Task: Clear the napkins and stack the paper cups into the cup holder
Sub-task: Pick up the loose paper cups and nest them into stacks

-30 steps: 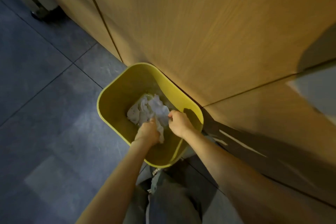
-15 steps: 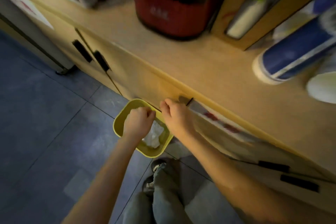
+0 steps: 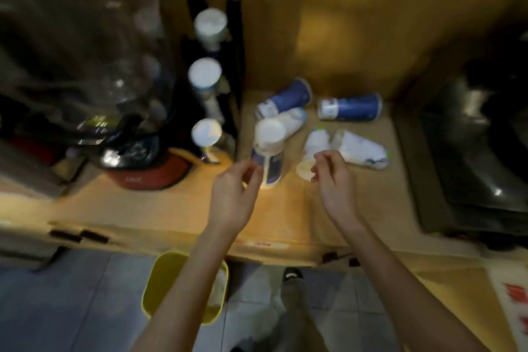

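Hands hover mid-frame over the tan wooden counter (image 3: 160,206): left hand (image 3: 233,197) and right hand (image 3: 333,181), fingers loosely curled, empty, flanking an upside-down blue-and-white paper cup (image 3: 268,151).

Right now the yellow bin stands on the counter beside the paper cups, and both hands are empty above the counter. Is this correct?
Not quite. The head view shows the yellow bin standing on the floor below the counter, not on it. The rest holds: the left hand and right hand are empty above the counter near the paper cups.

Toppled cups (image 3: 350,107) ahead — bare counter (image 3: 285,208) nearer
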A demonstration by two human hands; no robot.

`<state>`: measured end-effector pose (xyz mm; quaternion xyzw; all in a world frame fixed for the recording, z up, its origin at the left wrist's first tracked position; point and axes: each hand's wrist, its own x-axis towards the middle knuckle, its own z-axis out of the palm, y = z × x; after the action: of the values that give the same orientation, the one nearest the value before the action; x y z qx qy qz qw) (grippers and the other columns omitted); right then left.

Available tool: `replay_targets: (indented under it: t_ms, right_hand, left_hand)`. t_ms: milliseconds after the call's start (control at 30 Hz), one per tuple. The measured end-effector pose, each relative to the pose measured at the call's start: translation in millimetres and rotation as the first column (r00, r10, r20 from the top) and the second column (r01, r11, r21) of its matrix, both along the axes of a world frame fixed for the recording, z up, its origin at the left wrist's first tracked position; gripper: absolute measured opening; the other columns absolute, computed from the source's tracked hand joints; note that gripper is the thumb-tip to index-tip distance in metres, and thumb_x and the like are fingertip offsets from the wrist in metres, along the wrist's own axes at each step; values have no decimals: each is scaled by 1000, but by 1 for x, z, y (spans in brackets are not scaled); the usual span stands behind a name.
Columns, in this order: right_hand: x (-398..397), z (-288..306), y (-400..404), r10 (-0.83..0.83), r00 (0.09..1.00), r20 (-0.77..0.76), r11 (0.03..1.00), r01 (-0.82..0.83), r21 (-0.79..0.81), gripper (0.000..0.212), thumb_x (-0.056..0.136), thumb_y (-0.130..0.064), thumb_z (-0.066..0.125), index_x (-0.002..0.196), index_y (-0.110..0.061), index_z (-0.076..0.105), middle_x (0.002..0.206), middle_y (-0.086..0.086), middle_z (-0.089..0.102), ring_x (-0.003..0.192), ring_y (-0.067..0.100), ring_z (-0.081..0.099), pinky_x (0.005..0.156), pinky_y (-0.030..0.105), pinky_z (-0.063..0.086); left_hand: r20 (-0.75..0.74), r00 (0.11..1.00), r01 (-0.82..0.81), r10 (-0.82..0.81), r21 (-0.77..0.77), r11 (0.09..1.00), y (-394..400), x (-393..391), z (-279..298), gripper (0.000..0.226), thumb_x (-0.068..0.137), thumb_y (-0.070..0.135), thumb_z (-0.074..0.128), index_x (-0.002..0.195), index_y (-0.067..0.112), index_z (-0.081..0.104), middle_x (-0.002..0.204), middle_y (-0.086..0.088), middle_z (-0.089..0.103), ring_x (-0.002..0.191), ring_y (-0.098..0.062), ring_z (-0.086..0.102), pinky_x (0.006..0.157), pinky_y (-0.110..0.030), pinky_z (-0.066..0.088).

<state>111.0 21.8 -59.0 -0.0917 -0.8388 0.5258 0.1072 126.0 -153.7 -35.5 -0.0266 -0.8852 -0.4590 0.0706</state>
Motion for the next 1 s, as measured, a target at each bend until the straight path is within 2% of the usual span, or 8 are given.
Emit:
replay_targets:
  t_ms: [67, 200, 333, 500, 600, 700, 833, 1000]
  right_hand:
    - [-10, 2, 36, -75, 997, 4, 997, 75, 19, 13, 96, -21, 43, 92, -17, 55, 79, 3, 61, 76, 25, 61, 70, 37, 46]
    - [-31, -2, 98, -129, 991, 47, 983, 121, 137, 17, 94, -13, 44, 103, -6, 57, 97, 13, 64, 91, 27, 61, 75, 31, 44]
    - [-57, -20, 138, -70, 985, 155, 958, 23, 287, 27, 90, -8, 47, 116, -5, 54, 115, 16, 61, 106, 29, 57, 91, 37, 46]
    - [-86, -52, 165, 103, 947, 305, 828, -252, 501, 61, 80, -4, 54, 138, -10, 34, 143, 12, 41, 133, 29, 34, 112, 36, 25]
    - [-97, -70, 171, 144, 911, 387, 736, -360, 573, 82, 77, -7, 58, 146, -16, 14, 156, 5, 17, 144, 25, 12, 119, 37, 10]
    - [-102, -80, 173, 173, 884, 435, 672, -428, 604, 87, 79, -14, 58, 147, -19, 4, 158, 4, 9, 145, 24, 4, 119, 39, 3]
    - [-105, -88, 175, 179, 901, 394, 685, -402, 608, 86, 76, -12, 59, 147, -20, 11, 156, 4, 16, 145, 24, 9, 119, 39, 4]
    - [-104, -96, 179, 150, 929, 338, 719, -337, 607, 81, 69, -14, 65, 141, -20, 29, 147, 5, 36, 137, 26, 28, 117, 41, 14]
  left_hand:
    - [-15, 995, 94, -94, -15, 996, 32, -15, 1, 13, 88, 18, 54, 83, 10, 63, 77, -3, 66, 72, -14, 58, 66, -27, 42]
    - [29, 976, 219, -217, -141, 965, 82, -50, -13, 21, 89, 25, 53, 104, 14, 60, 102, -8, 64, 95, -22, 59, 84, -30, 44]
    - [157, 960, 265, -231, -245, 933, 122, -79, -35, 40, 90, 28, 53, 126, 10, 49, 127, -13, 50, 119, -27, 46, 97, -34, 37]
    - [335, 941, 181, -42, -395, 901, 157, -100, -69, 74, 83, 46, 57, 140, 9, 28, 148, -17, 27, 132, -33, 32, 107, -42, 30]
    - [399, 914, 112, 77, -430, 896, 168, -105, -83, 82, 78, 51, 60, 140, 11, 24, 149, -16, 25, 132, -35, 31, 107, -46, 32]
    - [436, 883, 19, 172, -400, 916, 178, -106, -89, 85, 73, 52, 65, 137, 11, 28, 142, -17, 32, 128, -37, 35, 103, -47, 33]
    - [501, 838, -44, 214, -329, 943, 182, -105, -89, 91, 66, 49, 72, 138, 16, 27, 134, -18, 36, 125, -38, 39, 104, -48, 35]
    - [571, 800, -36, 186, -263, 964, 177, -113, -87, 93, 65, 43, 76, 138, 16, 25, 134, -20, 36, 122, -40, 42, 99, -47, 39]
